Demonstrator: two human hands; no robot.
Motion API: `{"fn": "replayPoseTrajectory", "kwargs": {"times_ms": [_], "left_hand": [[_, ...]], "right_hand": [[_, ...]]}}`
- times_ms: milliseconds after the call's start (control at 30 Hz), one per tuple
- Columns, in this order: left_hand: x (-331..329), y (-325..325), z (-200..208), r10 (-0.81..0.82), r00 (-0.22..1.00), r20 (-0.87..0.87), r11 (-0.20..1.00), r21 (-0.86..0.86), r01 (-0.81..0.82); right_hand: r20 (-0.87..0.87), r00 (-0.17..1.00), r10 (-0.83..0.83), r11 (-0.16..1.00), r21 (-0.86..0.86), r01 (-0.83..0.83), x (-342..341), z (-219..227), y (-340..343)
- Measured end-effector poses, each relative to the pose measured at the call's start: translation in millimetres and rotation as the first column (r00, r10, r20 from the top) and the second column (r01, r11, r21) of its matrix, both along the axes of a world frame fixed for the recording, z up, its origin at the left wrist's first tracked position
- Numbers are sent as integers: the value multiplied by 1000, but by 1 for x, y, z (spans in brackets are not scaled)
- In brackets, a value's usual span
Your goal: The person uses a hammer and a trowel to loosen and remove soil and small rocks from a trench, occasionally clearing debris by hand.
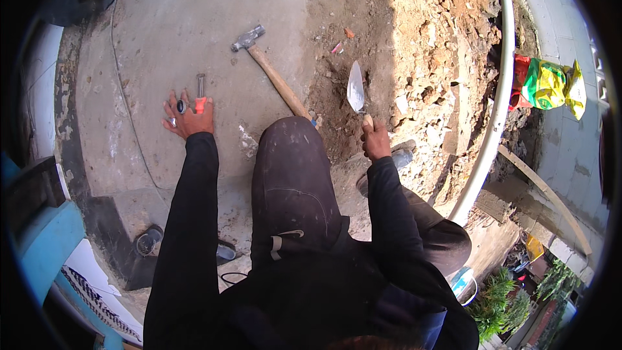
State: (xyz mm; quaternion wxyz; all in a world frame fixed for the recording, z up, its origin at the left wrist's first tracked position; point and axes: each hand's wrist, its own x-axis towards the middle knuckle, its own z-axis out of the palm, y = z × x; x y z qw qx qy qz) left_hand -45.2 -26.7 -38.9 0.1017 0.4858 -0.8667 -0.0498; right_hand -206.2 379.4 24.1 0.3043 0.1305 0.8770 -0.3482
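My left hand [194,120] is planted on the concrete with its fingers spread and rings on them. An orange-handled tool with a short metal shaft [201,85] sits between its thumb and forefinger, the handle's end hidden by the hand. My right hand [376,140] is closed around the handle of a small pointed trowel [355,89], whose pale blade points away from me over the dug soil. Between the hands lies a hammer [272,74] with a wooden handle, its steel head farther off and its near end beside my knee.
Broken soil and rubble [427,58] run along the right, bordered by a pale pipe [499,104]. Beyond it is a green and yellow bag [544,84]. A thin cable [118,71] crosses the concrete [194,19] at left. Plants [495,301] stand at lower right.
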Motion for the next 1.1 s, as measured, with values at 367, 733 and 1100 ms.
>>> {"fn": "replayPoseTrajectory", "kwargs": {"times_ms": [367, 733, 1100], "left_hand": [[-2, 2, -2, -2, 999, 42, 1000, 10, 2], [-7, 3, 7, -20, 1000, 2, 1000, -2, 20], [1, 2, 3, -5, 1000, -5, 1000, 11, 5]], "right_hand": [[105, 992, -70, 994, -74, 78, -24, 26, 0], [-21, 966, 259, 958, 137, -253, -41, -32, -9], [-93, 995, 38, 994, -95, -47, -26, -23, -25]]}}
